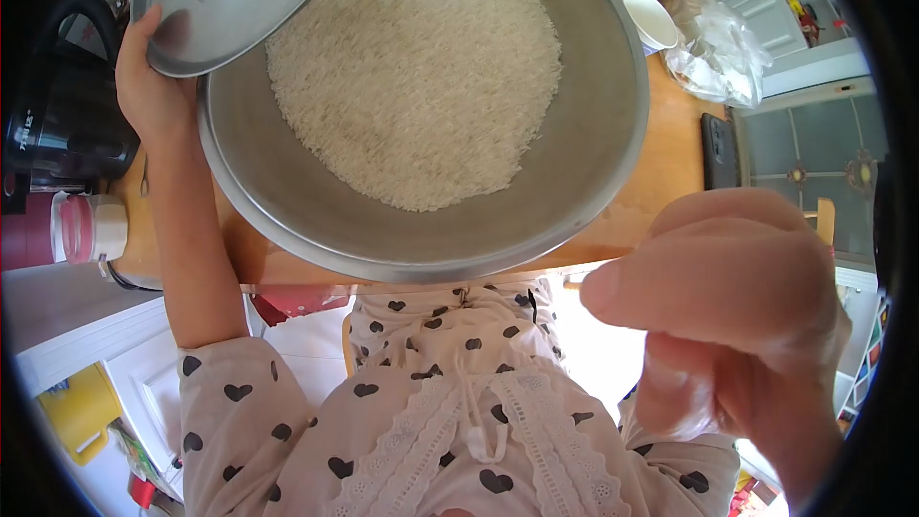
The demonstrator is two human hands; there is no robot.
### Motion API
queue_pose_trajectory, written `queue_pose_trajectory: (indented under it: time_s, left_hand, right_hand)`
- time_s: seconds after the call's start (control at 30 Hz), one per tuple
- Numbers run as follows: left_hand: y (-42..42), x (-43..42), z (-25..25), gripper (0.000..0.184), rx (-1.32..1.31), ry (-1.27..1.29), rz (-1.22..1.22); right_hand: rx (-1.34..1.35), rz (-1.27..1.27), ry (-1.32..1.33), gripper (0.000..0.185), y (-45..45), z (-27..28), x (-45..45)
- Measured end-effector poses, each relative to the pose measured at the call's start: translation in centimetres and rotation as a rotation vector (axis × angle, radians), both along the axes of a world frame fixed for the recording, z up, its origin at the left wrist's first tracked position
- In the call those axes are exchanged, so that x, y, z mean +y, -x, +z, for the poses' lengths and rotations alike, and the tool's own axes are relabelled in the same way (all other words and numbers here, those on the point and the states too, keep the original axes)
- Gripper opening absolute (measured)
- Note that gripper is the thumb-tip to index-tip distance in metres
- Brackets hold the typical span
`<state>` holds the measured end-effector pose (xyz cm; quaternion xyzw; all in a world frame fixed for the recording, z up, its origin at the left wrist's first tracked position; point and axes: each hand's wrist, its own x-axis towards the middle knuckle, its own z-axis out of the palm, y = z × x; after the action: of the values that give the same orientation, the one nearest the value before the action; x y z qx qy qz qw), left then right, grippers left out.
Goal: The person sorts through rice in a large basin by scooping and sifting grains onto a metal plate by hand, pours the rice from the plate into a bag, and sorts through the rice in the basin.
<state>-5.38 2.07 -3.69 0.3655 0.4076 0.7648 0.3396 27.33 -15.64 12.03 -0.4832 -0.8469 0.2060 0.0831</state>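
Note:
A large metal bowl on the wooden table holds a wide heap of white rice. My left hand grips the edge of a round metal lid, which is tilted over the bowl's upper left side. Close to the camera, at the right, is my right hand, raised in front of the table's near edge. Its fingers are curled together, and I cannot make out anything in them.
A black appliance stands at the left, with a pink-and-white container below it. Right of the bowl are a white cup, a clear plastic bag and a dark phone-like object on the wooden table.

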Motion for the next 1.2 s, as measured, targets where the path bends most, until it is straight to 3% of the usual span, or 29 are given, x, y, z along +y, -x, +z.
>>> queue_pose_trajectory:
  time_s: [0.03,0.1,0.2,0.33,0.5,0.83,1.0,1.2]
  left_hand:
    - [0.0,0.0,0.0,0.030,-0.019,0.009,-0.020]
    - [-0.3,-0.1,0.4,0.030,-0.055,0.028,-0.052]
    - [-0.8,-0.6,0.6,0.029,-0.038,0.043,-0.022]
    - [0.7,0.4,-0.2,0.029,0.062,0.013,-0.067]
    - [-0.3,-0.2,0.3,0.030,-0.026,0.004,-0.067]
    - [0.1,-0.1,0.2,0.031,0.003,0.031,-0.076]
    - [-0.4,-0.3,0.3,0.032,0.026,0.029,-0.054]
    - [-0.3,0.0,0.1,0.032,0.031,0.022,-0.037]
  right_hand:
    - [0.056,-0.026,0.114,0.020,-0.2,0.3,0.0]
    - [0.085,-0.038,0.085,0.019,-0.3,0.3,-0.1]
    - [0.088,-0.052,-0.202,0.015,-0.1,-1.5,-0.6]
    - [0.130,-0.038,-0.240,0.014,0.1,-2.0,-0.6]
    - [0.003,-0.006,-0.091,0.018,-0.7,-0.3,-0.3]
    - [-0.033,0.002,-0.128,0.026,-0.5,0.1,-0.3]
    - [0.029,-0.050,-0.027,0.027,0.2,0.2,-0.6]
    - [-0.027,0.032,-0.182,0.029,-0.8,-0.3,-0.6]
